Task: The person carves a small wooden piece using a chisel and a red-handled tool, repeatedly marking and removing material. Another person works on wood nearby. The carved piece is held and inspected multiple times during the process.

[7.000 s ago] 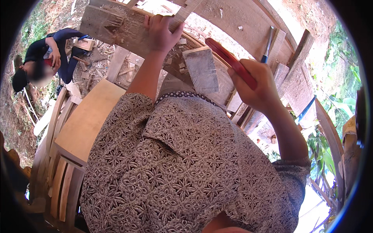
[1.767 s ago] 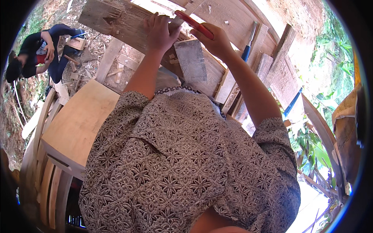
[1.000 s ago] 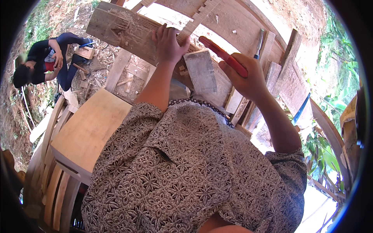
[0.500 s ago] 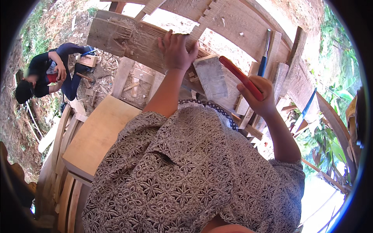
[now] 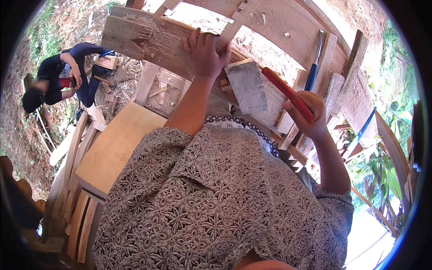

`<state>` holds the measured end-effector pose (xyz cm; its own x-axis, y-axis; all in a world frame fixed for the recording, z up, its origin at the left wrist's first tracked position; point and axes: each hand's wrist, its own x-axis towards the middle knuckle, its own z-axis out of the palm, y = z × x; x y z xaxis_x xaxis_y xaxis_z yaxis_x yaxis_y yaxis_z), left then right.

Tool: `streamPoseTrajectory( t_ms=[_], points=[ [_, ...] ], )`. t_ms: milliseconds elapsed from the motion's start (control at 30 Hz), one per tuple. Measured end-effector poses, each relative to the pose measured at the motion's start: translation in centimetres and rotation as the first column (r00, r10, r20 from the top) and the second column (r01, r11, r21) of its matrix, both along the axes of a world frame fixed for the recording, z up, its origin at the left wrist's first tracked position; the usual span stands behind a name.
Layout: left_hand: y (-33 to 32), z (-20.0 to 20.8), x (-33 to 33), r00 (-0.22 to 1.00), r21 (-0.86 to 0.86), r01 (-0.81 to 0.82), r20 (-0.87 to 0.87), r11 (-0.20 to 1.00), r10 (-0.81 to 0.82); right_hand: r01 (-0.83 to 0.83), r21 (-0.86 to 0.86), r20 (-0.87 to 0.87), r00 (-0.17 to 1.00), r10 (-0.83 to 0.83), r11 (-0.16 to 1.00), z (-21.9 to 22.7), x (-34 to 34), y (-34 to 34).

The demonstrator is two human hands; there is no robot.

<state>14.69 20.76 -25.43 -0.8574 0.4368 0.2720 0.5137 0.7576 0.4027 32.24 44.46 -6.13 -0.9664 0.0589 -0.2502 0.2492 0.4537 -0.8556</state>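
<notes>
My left hand (image 5: 208, 56) lies on a rough wooden plank (image 5: 173, 49), fingers spread and bent over its far side. Between its thumb and fingers a narrow notched strip of wood (image 5: 234, 27) meets the plank; whether the hand grips that strip I cannot tell. My right hand (image 5: 310, 112) is closed round a long, slim red tool (image 5: 284, 87), held up and slanting toward the far left. Its working part does not show clearly. Beneath and left of the tool sits a grey, weathered block (image 5: 247, 87).
A blue-handled chisel (image 5: 311, 77) lies on boards to the right. Farther right is another blue tool (image 5: 361, 128). A pale, smooth wooden slab (image 5: 119, 146) stands at my left. Beyond it a person (image 5: 63, 76) sits on the ground near a hammer (image 5: 105, 81). Wood scraps litter the ground.
The whole view has shifted slightly. My left hand stays on the plank, and my right hand keeps hold of the red tool in nearly the same pose.
</notes>
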Motion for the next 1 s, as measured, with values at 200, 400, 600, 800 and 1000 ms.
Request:
streamPoseTrajectory(
  t_ms=[200,400,600,800,1000],
  points=[
    [-1.0,1.0,-1.1,0.999,0.089,0.03,-0.036,0.996,-0.027,-0.024,-0.021,-0.008,1.0,0.023,1.0,0.9,-0.5,-0.1],
    [-0.8,0.0,-1.9,0.998,0.192,0.017,-0.055,0.981,-0.006,0.021,0.001,-0.029,0.999,-0.021,1.0,-1.1,0.5,0.3],
    [-4.0,-0.8,-6.3,0.992,0.305,0.018,0.11,0.952,-0.054,0.059,-0.013,0.118,0.991,-0.057,0.998,-1.4,-3.0,-2.5],
    [-6.0,3.3,-7.3,0.782,0.649,-0.577,0.614,0.496,0.106,0.139,-0.023,0.074,0.988,-0.137,0.99,-2.4,-4.0,-3.5],
    [-9.2,5.3,-1.3,0.503,0.427,-0.696,0.863,0.578,-0.032,0.155,-0.08,0.122,0.982,-0.145,0.985,-3.0,-5.2,-3.5]
  ],
)
